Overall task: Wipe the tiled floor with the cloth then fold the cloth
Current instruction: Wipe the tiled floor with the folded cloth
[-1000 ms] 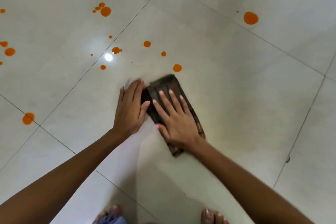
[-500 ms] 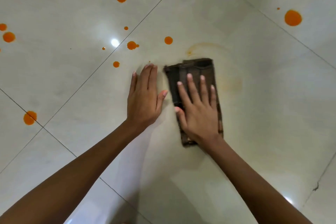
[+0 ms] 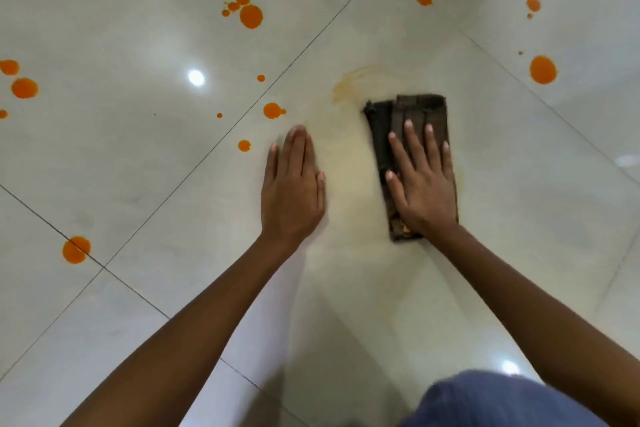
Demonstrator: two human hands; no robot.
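The right hand point(image 3: 424, 184) lies flat with its fingers spread on one folded dark brown cloth point(image 3: 412, 114), pressing it against the tiled floor point(image 3: 519, 218) and gripping nothing. The left hand point(image 3: 294, 191) lies palm down on the bare tile just beside it, fingers together, apart from the cloth. The cloth sits near the middle of a large glossy pale tile, its far edge showing beyond the fingertips. A faint orange smear point(image 3: 349, 83) curves just past its far left corner. Orange drops point(image 3: 251, 15) dot the floor to the left and far side; about twenty show, the largest near the right edge. Two forearms reach in from below.
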